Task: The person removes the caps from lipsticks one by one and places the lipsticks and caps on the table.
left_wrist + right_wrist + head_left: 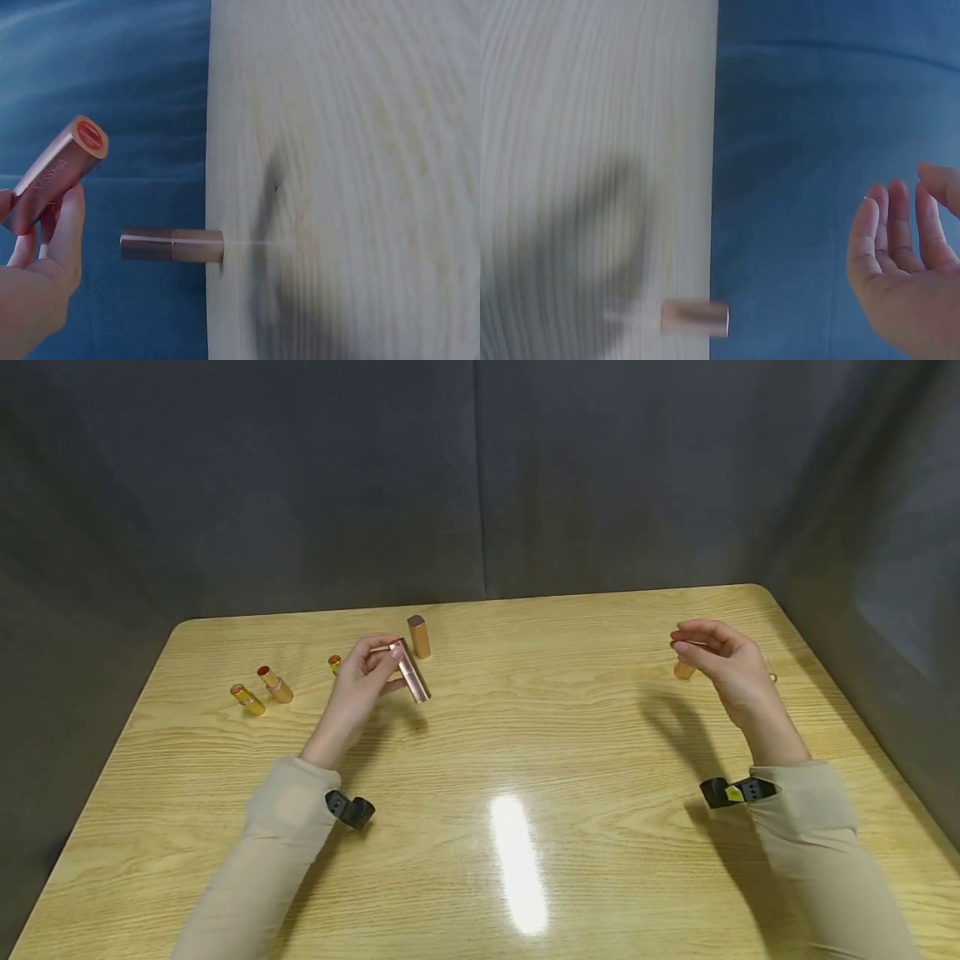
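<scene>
In the head view, my left hand (358, 681) pinches a rose-gold lipstick tube (412, 675) between thumb and fingers, tilted above the table. The left wrist view shows lettering on the side of this tube (56, 176) and a reddish end. Behind it, another capped lipstick (420, 637) stands upright. My right hand (731, 668) hovers at the far right, its fingers loosely bent and nothing between them. Below those fingers stands a short gold piece (683, 671), partly hidden; it appears blurred in the right wrist view, so whether it is a cap or a base I cannot tell.
On the left stand two uncapped lipsticks, one yellow-gold (247, 700) and one pinkish (275, 685). A further gold lipstick (335, 665) is partly behind my left hand. A tiny piece (773, 677) shows past my right wrist. Grey curtains (480, 485) border the wooden table (600, 860).
</scene>
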`<state>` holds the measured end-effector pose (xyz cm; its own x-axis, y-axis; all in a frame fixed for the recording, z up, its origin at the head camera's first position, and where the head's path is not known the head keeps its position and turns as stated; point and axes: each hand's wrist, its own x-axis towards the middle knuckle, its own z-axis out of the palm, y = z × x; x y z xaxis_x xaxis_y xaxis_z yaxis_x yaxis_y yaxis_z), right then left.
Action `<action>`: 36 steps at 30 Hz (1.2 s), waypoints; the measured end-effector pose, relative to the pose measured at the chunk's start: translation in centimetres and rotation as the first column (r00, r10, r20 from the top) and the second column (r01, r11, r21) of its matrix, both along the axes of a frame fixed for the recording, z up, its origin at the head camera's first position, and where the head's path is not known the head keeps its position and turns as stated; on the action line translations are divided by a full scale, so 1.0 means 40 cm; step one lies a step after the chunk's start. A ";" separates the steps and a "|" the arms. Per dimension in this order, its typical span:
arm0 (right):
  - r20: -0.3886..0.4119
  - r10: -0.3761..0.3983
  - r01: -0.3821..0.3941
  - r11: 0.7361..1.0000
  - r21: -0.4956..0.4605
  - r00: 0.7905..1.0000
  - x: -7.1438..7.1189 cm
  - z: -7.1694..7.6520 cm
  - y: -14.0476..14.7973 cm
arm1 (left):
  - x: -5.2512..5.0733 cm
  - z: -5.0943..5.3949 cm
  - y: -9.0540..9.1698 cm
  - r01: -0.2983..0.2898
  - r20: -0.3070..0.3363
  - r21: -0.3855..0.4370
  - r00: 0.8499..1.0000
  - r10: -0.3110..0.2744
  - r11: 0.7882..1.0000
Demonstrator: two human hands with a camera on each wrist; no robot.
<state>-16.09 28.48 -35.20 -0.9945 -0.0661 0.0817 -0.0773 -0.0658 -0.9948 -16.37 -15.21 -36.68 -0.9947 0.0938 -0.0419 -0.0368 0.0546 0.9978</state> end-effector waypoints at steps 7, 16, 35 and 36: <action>0.027 0.068 -0.071 0.989 0.126 0.997 -0.008 -0.005 -0.079 | 0.011 -0.009 0.030 0.052 0.007 -0.022 0.999 -0.052 0.998; 0.053 0.132 -0.139 0.976 0.165 0.990 -0.012 -0.012 -0.162 | 0.026 -0.011 0.070 0.067 0.002 -0.046 0.998 -0.067 0.997; 0.099 0.242 -0.256 0.949 0.183 0.965 -0.016 -0.033 -0.308 | 0.044 -0.022 0.133 0.104 0.044 -0.071 0.994 -0.101 0.992; 0.100 0.245 -0.260 0.949 0.181 0.964 -0.016 -0.034 -0.317 | 0.045 -0.023 0.135 0.107 0.040 -0.078 0.994 -0.104 0.991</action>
<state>-16.72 15.82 -36.55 -0.9461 -0.3224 -0.0317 -0.0071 0.1182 -0.9930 -14.58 -9.82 -37.60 -0.9773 0.1926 -0.0887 -0.0622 0.1399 0.9882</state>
